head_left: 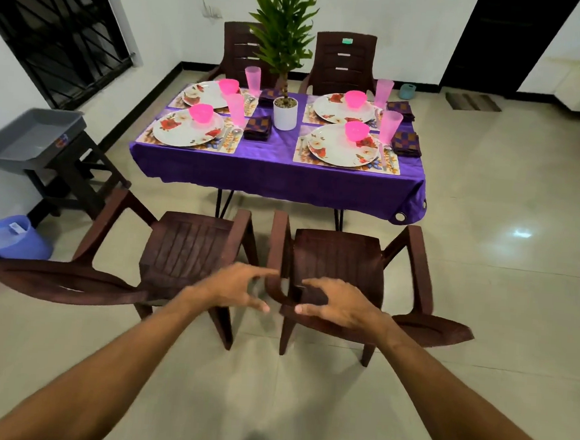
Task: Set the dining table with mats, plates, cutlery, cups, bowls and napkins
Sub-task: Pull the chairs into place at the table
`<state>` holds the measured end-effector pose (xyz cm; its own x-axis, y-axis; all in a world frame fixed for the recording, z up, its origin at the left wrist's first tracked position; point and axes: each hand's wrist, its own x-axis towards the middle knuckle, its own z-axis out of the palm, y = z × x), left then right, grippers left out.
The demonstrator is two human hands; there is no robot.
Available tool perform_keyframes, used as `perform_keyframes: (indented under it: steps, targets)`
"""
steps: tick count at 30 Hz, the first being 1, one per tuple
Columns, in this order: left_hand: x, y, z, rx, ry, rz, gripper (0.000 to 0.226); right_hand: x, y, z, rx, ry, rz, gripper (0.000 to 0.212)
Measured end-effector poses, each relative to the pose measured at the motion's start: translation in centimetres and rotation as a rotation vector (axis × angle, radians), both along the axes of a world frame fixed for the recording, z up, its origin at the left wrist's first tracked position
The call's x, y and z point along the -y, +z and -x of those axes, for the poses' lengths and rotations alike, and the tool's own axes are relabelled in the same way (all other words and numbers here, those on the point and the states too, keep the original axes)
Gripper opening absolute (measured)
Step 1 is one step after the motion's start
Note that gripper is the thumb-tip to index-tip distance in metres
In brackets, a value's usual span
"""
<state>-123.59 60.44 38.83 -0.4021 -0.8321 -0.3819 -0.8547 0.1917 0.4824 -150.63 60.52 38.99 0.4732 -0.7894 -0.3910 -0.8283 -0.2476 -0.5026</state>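
Observation:
The table under a purple cloth (278,174) stands ahead with several place settings. Each has a floral mat (345,165), a flowered plate (185,128), a pink bowl (356,131), a pink cup (390,126), cutlery (231,136) and a folded checked napkin (258,127). My left hand (239,285) and my right hand (337,304) are stretched out in front of me, above the backs of the two near chairs. Their fingers and thumbs are spread in loose C shapes and hold nothing. Neither hand touches the table.
Two brown plastic chairs (183,246) (340,264) face the table's near side; two more (344,62) stand at the far side. A potted plant (284,113) sits mid-table. At the left are a grey tray (30,139) on a stool and a blue bucket (16,238).

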Motion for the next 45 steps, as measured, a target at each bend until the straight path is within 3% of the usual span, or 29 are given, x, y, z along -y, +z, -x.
perform_keyframes:
  steps: [3,5,7,11,14,16,19,21,26,32,45]
  targets:
    - [1.2,1.0,-11.1,0.047,0.091,-0.008,0.089,0.1,-1.1,-8.7,0.071,-0.032,0.154,0.061]
    - [1.5,1.4,-18.8,0.095,0.164,-0.011,0.097,-0.3,-2.2,-15.4,0.08,-0.043,0.166,0.06]
    - [1.1,1.5,-24.7,0.133,0.167,-0.061,0.101,-1.5,-3.0,-21.2,0.111,-0.041,0.13,0.062]
    - [-1.6,1.7,-33.5,0.041,0.144,-0.275,0.081,-3.8,-3.4,-31.3,0.047,0.021,0.075,0.086]
    - [-2.6,-0.8,-37.9,0.16,0.012,-0.339,0.11,-4.5,-3.3,-36.5,-0.018,0.086,0.121,0.09]
    - [-3.4,-3.1,-40.0,0.285,-0.068,-0.28,0.11,-4.9,-4.1,-39.3,-0.09,0.138,0.128,0.083]
    - [-4.6,-5.8,-41.2,0.298,-0.101,0.003,0.077,-5.3,-5.7,-41.5,-0.181,0.134,0.19,0.059]
    - [-4.6,-6.4,-40.9,0.275,-0.11,0.102,0.073,-5.3,-6.3,-41.8,-0.176,0.073,0.19,0.052]
    - [-4.0,-7.4,-40.0,0.34,-0.147,0.156,0.077,-4.8,-6.8,-41.1,-0.178,0.015,0.239,0.051]
    - [-2.6,-7.7,-37.2,0.293,-0.165,0.198,0.072,-3.5,-7.5,-38.7,-0.14,-0.068,0.256,0.039]
    - [-4.5,-8.8,-37.1,0.267,-0.099,0.17,0.07,-4.0,-7.4,-38.3,-0.114,-0.015,0.26,0.04]
